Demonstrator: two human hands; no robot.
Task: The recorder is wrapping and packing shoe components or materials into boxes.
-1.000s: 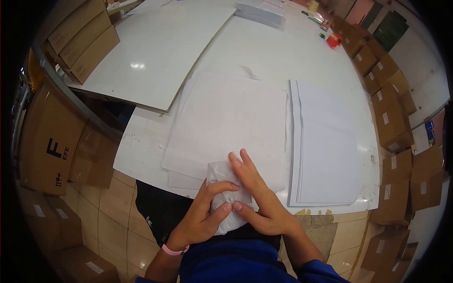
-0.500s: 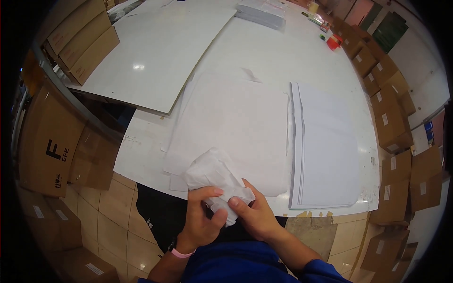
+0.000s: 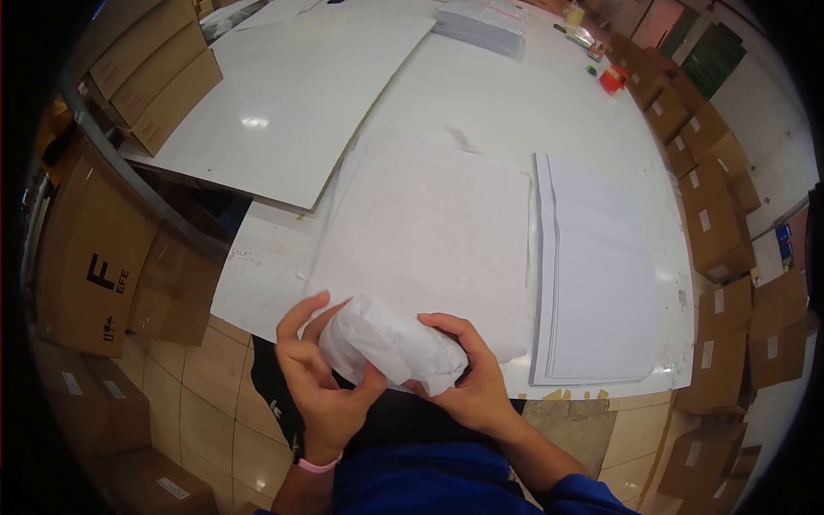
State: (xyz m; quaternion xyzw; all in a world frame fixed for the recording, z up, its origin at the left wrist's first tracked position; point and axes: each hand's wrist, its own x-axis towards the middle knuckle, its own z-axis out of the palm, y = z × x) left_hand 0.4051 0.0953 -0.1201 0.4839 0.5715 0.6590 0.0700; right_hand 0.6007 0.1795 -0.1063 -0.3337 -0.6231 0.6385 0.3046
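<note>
Between my hands, just off the table's near edge, is a rounded bundle wrapped in white tissue paper [image 3: 390, 343]; what lies inside the wrap is hidden. My left hand [image 3: 326, 386] cups its left end, thumb pressed on the paper and index finger raised away. At the other end, my right hand [image 3: 468, 382] grips the bundle with the fingers over the top and the thumb beneath. Beyond the bundle, a stack of thin white tissue sheets [image 3: 429, 223] lies flat on the white table [image 3: 283, 275]. A thicker stack of folded white paper [image 3: 596, 275] lies to its right.
A raised white board [image 3: 275, 112] covers the table's left part, with brown cartons [image 3: 176, 103] on its far left. A grey stack in clear plastic [image 3: 481, 30] and a red tape dispenser [image 3: 612, 81] sit at the back. Cardboard boxes [image 3: 717, 223] line the right wall.
The wrapped bundle has been turned from upright to lying sideways, its paper smoother around it. My left hand has shifted left and opened wider around its end.
</note>
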